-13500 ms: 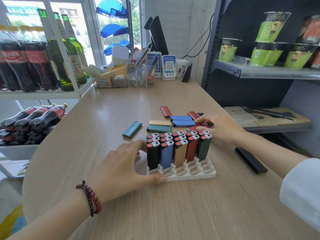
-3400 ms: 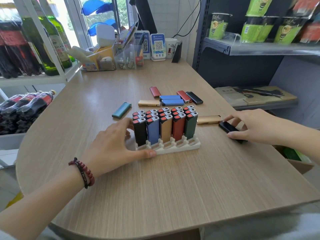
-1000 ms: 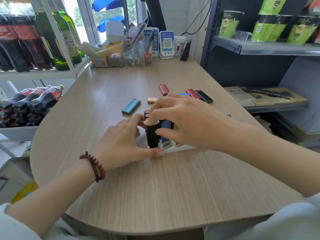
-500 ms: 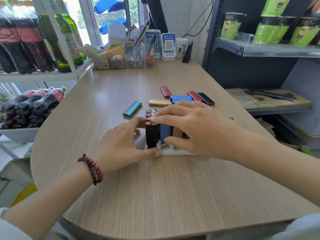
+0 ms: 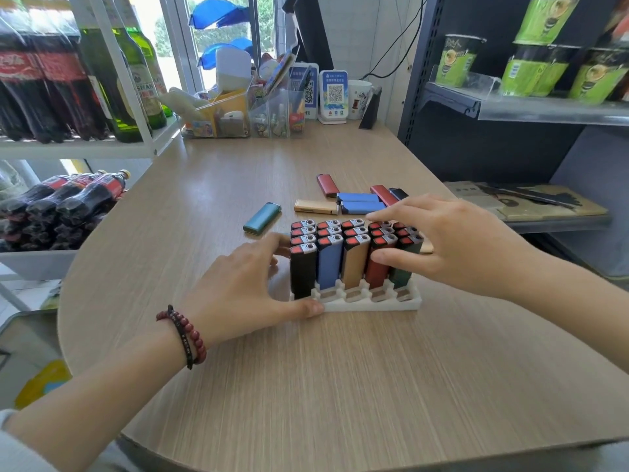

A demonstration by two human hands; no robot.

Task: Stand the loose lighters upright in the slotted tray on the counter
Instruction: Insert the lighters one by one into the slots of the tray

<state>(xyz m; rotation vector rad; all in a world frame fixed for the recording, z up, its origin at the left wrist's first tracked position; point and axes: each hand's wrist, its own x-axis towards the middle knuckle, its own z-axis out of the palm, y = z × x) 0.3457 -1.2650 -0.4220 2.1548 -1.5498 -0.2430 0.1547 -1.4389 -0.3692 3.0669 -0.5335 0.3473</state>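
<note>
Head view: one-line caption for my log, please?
Left hand steadies the slotted tray of upright lighters; right hand over its right end; loose lighters lie behind.

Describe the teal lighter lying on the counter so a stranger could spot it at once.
On the wooden counter, find the white slotted tray packed with upright lighters. Behind its left end lies the teal lighter, flat and angled. It lies alone, apart from the bunch of red, blue and tan lighters to its right, and none of those is teal.
</note>
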